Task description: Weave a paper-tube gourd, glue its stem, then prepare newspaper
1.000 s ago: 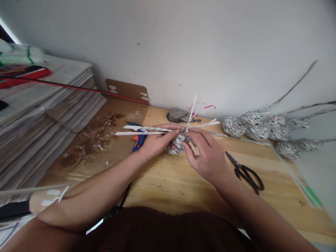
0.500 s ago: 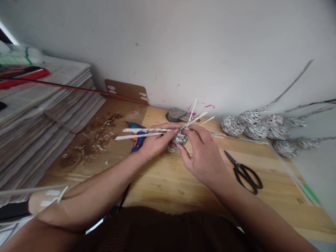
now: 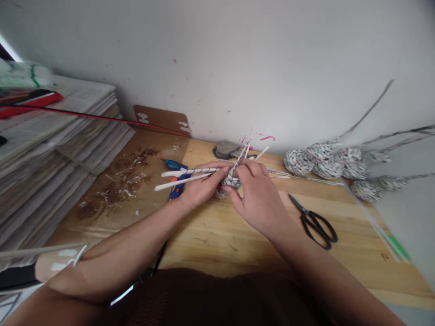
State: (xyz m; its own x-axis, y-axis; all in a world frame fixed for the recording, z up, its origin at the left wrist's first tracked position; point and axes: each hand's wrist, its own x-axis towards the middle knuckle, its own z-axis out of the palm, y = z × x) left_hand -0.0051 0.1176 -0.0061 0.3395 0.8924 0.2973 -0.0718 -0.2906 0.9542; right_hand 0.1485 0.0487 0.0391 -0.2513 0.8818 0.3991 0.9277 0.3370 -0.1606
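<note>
A small woven paper piece (image 3: 231, 181) is held between my two hands above the wooden table. My left hand (image 3: 202, 185) grips its left side, the thumb pressed near the top. Two white paper strips (image 3: 176, 179) stick out to the left past my left hand. My right hand (image 3: 256, 192) pinches the piece from the right, with bent fingers on top and the thumb at its side. More strips (image 3: 245, 151) rise from the top towards the wall. The underside of the piece is partly hidden by my hands.
Black scissors (image 3: 314, 222) lie to the right. Woven paper balls (image 3: 328, 165) with long stems stand by the wall. A blue glue gun (image 3: 176, 190), a grey cloth (image 3: 227, 148) and stacked newspapers (image 3: 84, 136) are also around.
The strips on the left have tilted downward and spread a little. Those at the top have shifted and drawn closer together. My right fingers have moved slightly over the woven piece.
</note>
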